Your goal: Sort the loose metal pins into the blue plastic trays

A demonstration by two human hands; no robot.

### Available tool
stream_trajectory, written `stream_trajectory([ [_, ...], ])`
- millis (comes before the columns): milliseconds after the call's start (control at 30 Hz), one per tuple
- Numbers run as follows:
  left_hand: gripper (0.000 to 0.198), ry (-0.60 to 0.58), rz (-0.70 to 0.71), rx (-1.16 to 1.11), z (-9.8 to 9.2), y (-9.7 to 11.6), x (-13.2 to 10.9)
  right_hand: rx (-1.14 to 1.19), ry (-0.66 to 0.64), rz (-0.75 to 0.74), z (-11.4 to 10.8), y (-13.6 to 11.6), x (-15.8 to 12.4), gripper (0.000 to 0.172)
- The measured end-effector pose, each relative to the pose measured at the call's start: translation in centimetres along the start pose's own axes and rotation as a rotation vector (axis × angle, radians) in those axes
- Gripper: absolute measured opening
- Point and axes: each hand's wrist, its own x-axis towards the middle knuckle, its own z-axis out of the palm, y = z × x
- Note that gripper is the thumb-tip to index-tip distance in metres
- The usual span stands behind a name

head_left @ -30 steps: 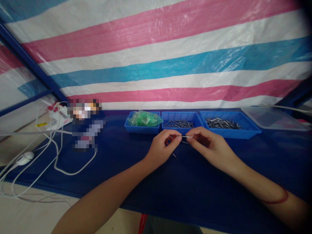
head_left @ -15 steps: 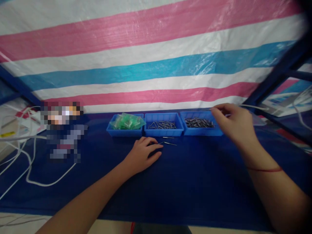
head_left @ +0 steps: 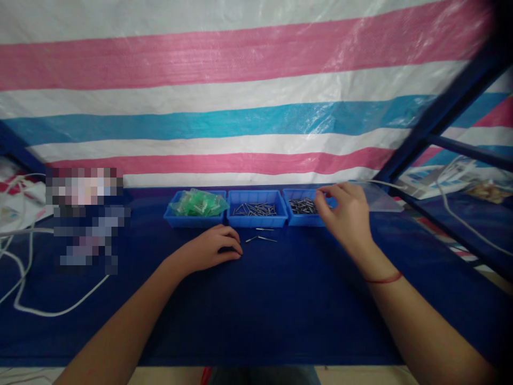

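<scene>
My left hand (head_left: 212, 248) rests on the blue tabletop, fingers loosely spread, with nothing visible in it. Just right of its fingertips lie a few slim metal pins, one (head_left: 264, 229) near the middle bin and two (head_left: 267, 239) meeting end to end. My right hand (head_left: 348, 214) hovers over the right blue bin (head_left: 306, 220), thumb and forefinger pinched together; whatever they may hold is too small to make out. Dark metal pins (head_left: 302, 206) fill that bin. The middle blue bin (head_left: 257, 221) contains more slim metal pins (head_left: 256, 209).
The left blue bin (head_left: 195, 221) carries a green-tinted plastic bag (head_left: 199, 203). White cables (head_left: 52, 314) and a blurred-out patch (head_left: 90, 224) are at the left. A clear plastic sheet or lid (head_left: 382, 199) lies right of the bins. Behind hangs a striped tarp (head_left: 224, 125).
My right hand has come left and slightly down, closer over the right bin. My left hand has drawn left, away from the pins on the table. The camera view has shifted a little.
</scene>
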Motion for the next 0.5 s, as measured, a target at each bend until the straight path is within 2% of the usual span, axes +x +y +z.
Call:
stream_trajectory([
  [133, 0.019, 0.125, -0.013, -0.014, 1.0, -0.1, 0.4, 0.252, -0.216, -0.271, 0.2, -5.9, -2.3, 0.019],
  [200, 0.019, 0.23, -0.037, -0.091, 1.8, 0.1, 0.8, 0.325, -0.321, -0.331, 0.7, -7.7, -3.6, 0.021],
  [333, 0.024, 0.356, -0.149, -0.303, 3.3, 0.6, 1.4, 0.464, -0.388, -0.295, 1.8, -8.6, -5.0, 0.02],
  [500, 0.029, 0.379, -0.174, -0.539, 4.1, 1.1, 1.8, 0.635, -0.426, -0.209, 2.0, -8.2, -5.4, 0.015],
])
